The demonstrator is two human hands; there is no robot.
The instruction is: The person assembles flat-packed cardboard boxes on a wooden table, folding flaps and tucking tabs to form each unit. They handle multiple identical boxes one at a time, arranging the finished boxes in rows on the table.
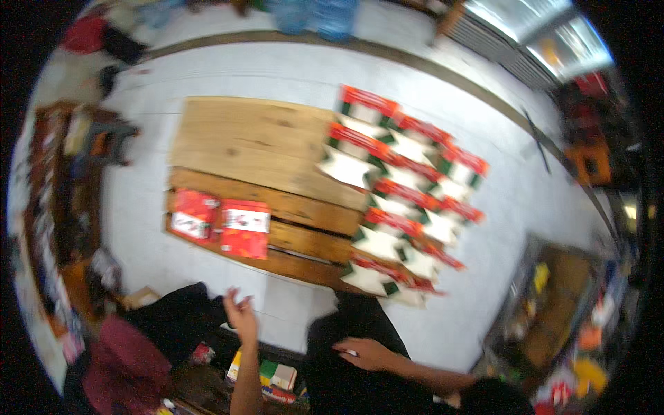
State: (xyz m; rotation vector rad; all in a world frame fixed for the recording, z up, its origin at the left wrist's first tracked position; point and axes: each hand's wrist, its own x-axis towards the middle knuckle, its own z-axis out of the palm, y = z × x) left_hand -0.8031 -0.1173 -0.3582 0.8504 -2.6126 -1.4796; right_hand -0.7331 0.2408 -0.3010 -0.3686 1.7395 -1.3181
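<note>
My left hand [240,315] is raised near the table's front edge, its fingers spread and nothing seen in them. My right hand [363,353] lies on my dark-clothed right leg [354,315], fingers loosely stretched. A small white spot shows at its fingers, too blurred to name. Ahead stands a low wooden table [256,135] of light board and darker slats. Two flat red-and-white packets, a left one [196,214] and a right one [245,229], lie side by side on its near left part. Rows of red, white and green folded card pieces [401,194] cover its right side.
At left stands a wooden shelf [83,200] with goods. A plastic-lined box [546,297] sits at right. Blue water jugs [315,17] and a glass-fronted cooler [532,34] are at the back. Small coloured boxes [277,377] lie below my left hand, near a maroon cloth shape [128,360].
</note>
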